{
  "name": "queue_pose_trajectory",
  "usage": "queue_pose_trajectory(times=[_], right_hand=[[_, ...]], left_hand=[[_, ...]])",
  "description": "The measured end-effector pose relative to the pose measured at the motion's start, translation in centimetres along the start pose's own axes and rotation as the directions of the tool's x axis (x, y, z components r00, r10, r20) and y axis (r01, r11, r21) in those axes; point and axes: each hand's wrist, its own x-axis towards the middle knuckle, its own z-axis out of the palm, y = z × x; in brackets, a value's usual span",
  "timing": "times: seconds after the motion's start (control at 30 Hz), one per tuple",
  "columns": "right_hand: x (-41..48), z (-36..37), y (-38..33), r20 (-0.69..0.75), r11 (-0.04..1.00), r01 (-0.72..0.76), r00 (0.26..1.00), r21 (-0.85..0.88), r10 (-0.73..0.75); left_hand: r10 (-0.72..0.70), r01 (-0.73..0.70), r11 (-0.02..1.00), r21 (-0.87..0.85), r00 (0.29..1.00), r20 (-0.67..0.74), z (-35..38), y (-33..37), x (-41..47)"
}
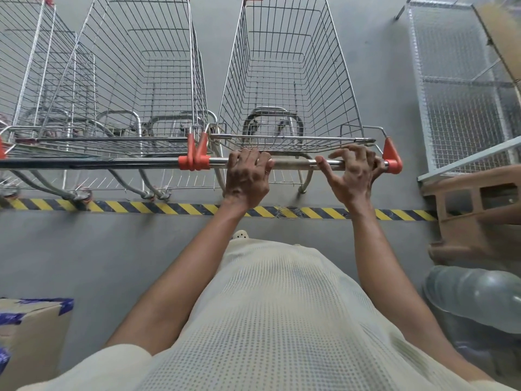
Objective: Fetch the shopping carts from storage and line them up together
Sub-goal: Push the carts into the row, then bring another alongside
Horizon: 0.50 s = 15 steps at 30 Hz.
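Three wire shopping carts stand side by side beyond a yellow-black floor stripe (180, 208). The right cart (284, 66) has a steel handle bar (293, 163) with orange end caps. My left hand (248, 176) grips this bar near its left end, fingers curled over it. On the bar's right part rests my right hand (352, 173), with its fingers spread and arched above the bar and its thumb stretched along it. The middle cart (135, 69) touches the right cart at the orange caps (194, 153). The left cart (31, 66) is partly cut off.
A wire-mesh cage (462, 88) stands close on the right, with a cardboard box (501, 35) on top. A brown plastic crate (479, 210) and a large water bottle (476, 297) sit at right. A taped cardboard box (31, 334) sits at lower left on the grey floor.
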Motion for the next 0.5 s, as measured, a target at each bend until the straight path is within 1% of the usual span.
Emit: queue_pose_trajectory(times=[0.23, 0.5], right_hand=[[0.29, -0.16, 0.06, -0.023, 1.0, 0.01, 1.0, -0.006, -0.011], [0.52, -0.13, 0.44, 0.004, 1.0, 0.013, 1.0, -0.014, -0.013]], left_hand=[[-0.009, 0.009, 1.0, 0.0, 1.0, 0.0, 0.31, 0.18, 0.19], [-0.014, 0.014, 1.0, -0.028, 1.0, -0.008, 0.39, 0.29, 0.49]])
